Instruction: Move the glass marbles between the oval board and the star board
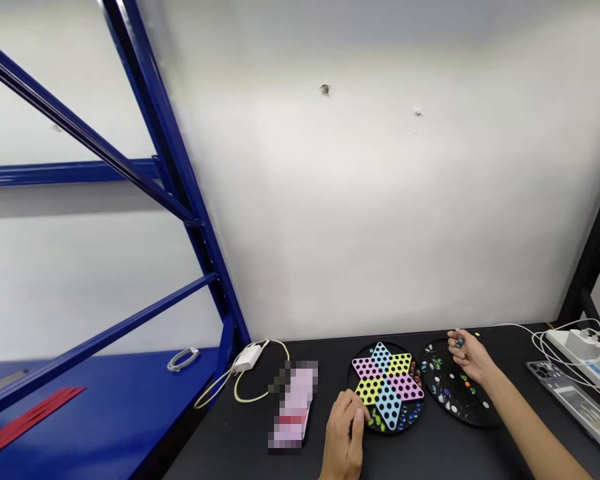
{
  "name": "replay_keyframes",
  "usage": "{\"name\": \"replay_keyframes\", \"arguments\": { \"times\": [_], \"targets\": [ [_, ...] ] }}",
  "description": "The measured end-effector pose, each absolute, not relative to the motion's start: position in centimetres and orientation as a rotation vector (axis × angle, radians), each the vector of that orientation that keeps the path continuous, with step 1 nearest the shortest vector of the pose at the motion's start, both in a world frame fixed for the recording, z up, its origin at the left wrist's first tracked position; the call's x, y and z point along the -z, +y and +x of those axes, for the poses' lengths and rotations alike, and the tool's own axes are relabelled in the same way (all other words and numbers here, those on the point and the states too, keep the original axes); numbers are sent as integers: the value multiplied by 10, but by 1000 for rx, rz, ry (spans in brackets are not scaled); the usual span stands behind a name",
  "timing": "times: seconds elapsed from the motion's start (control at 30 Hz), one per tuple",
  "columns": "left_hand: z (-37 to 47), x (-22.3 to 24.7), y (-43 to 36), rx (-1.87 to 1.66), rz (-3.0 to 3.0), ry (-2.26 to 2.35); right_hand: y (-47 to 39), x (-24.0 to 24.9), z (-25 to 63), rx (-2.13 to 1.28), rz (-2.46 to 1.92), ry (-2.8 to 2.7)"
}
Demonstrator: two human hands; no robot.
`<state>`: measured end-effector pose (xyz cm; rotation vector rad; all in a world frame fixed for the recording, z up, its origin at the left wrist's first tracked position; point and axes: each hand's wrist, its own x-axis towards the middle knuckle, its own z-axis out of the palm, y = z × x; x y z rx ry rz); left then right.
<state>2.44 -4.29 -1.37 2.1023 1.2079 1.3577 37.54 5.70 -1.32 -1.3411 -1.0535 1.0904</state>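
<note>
A round Chinese checkers board (386, 385) with a six-pointed star in pink, yellow and blue lies on the black table. Marbles of several colours sit in the sections around the star. My left hand (344, 430) rests at the board's lower left rim, its fingers loosely bent and nothing visible in it. To the right lies a round black tray (473, 415) with scattered marbles (443, 393) on it. Above the tray's far side is my right hand (469, 357), raised with its fingers curled round blue-green marbles (460, 342); their number is partly hidden.
Left of the board lie a phone (296, 403), blurred by pixels, and a white charger (247, 358) with its cable. On the right are a power strip (587, 357) with white cords and another phone (575, 403). A blue metal frame (195, 193) stands at left.
</note>
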Motion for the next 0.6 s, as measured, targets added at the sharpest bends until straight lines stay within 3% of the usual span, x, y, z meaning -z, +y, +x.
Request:
{"name": "replay_keyframes", "arguments": {
  "times": [0.4, 0.6],
  "targets": [
    [24, 16, -42, -1331, 2114, 1190, 38, 35, 317, -558, -1814, -1862],
    [24, 16, -43, -1292, 2079, 1216, 29, 37, 307, -406, -1854, -2121]
  ]
}}
